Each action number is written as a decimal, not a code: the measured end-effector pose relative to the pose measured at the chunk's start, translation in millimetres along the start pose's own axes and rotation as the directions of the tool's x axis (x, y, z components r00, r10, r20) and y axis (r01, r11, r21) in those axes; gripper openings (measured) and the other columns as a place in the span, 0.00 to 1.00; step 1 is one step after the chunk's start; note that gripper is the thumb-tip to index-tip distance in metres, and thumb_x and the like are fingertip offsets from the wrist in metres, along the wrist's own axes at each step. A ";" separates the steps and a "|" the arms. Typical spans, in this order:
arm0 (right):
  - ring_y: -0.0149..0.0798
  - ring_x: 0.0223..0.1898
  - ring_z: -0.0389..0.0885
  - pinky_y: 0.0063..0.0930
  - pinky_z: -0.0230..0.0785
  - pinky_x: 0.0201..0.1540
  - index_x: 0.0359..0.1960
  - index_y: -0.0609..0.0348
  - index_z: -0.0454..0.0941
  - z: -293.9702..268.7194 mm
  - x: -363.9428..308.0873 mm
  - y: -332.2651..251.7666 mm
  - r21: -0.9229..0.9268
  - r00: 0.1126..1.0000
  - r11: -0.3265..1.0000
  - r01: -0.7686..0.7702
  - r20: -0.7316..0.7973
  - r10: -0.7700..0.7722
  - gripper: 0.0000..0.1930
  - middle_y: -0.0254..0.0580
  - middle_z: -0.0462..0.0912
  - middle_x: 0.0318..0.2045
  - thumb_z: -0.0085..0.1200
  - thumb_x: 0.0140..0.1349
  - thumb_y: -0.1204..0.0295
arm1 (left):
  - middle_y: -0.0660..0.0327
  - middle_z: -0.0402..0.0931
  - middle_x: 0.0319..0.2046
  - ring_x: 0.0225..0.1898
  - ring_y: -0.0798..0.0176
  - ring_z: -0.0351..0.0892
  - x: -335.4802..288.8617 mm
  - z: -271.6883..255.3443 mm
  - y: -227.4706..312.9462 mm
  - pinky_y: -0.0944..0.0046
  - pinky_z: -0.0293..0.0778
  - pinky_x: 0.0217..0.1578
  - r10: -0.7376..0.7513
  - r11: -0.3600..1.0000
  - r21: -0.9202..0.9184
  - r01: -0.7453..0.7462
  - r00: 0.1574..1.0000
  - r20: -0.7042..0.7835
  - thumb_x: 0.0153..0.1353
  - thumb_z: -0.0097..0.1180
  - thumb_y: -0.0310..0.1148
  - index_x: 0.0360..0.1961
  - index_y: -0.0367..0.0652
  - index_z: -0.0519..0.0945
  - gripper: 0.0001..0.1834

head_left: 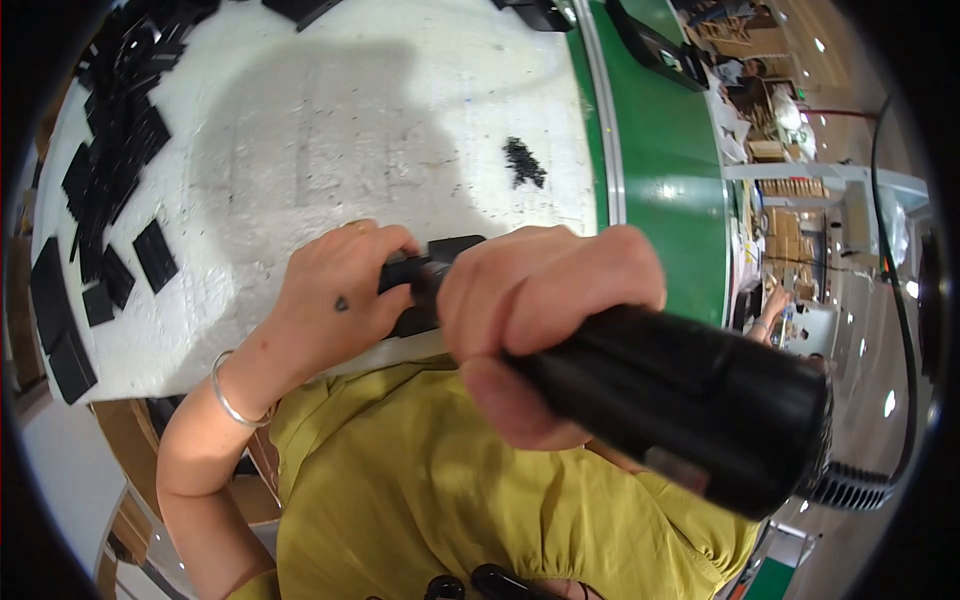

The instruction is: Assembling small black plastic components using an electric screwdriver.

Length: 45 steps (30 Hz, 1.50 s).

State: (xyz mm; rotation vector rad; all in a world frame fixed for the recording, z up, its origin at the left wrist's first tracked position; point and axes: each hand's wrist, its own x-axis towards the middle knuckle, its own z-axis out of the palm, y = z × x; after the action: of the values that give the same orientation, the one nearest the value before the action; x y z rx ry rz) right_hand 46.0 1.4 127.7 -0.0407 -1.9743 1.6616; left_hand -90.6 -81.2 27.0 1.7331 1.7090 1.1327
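My right hand (545, 310) is wrapped round a black corded electric screwdriver (700, 400). It lies slantwise, its thick rear end and cable toward the lower right and its front end pointing at my left hand. My left hand (340, 285), with a bracelet at the wrist, grips a black plastic part (455, 246) near the table's front edge. The screwdriver's tip and much of the part are hidden by my hands, so I cannot tell whether they touch. On the white table top (330, 150), beyond my right hand, lies a small heap of tiny black screws (523, 163).
Many flat black parts (125, 150) are piled along the table's left side, a few lying loose nearby. To the right runs a green conveyor belt (675, 210) behind a metal rail, with a black frame-like piece (655, 48) on it. The screwdriver's cable (908, 330) rises at the far right.
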 end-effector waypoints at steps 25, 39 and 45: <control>0.31 0.15 0.67 0.24 0.62 0.20 0.37 0.65 0.65 -112.8 7.2 56.7 -0.028 0.678 0.969 0.245 -0.709 -0.192 0.13 0.39 0.69 0.19 0.48 0.48 0.85 | 0.58 0.74 0.33 0.39 0.54 0.71 35.3 -18.5 36.2 0.60 0.69 0.39 0.047 0.999 0.013 -0.047 0.999 0.001 0.43 0.65 0.28 0.35 0.40 0.79 0.15; 0.30 0.15 0.62 0.28 0.61 0.25 0.46 0.56 0.62 -94.9 -7.5 -2.3 0.076 0.760 0.891 0.448 -0.558 -0.334 0.18 0.33 0.63 0.16 0.46 0.52 0.78 | 0.61 0.78 0.25 0.37 0.55 0.73 101.6 27.1 15.1 0.58 0.69 0.37 0.280 0.951 0.168 -0.260 0.954 -0.108 0.46 0.62 0.28 0.25 0.42 0.81 0.04; 0.28 0.15 0.63 0.27 0.62 0.26 0.47 0.53 0.61 -94.3 -11.0 -9.6 0.101 0.783 0.878 0.469 -0.507 -0.360 0.19 0.30 0.63 0.16 0.44 0.52 0.76 | 0.59 0.77 0.25 0.36 0.55 0.73 93.9 20.1 26.3 0.61 0.70 0.37 0.249 0.968 0.061 -0.244 0.963 -0.100 0.47 0.62 0.25 0.27 0.40 0.81 0.04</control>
State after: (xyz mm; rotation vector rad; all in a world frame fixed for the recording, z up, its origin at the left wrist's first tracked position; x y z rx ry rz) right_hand 98.5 80.1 139.9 0.0652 -1.3010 1.3974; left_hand -68.9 10.7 58.8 1.9913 1.6257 1.3229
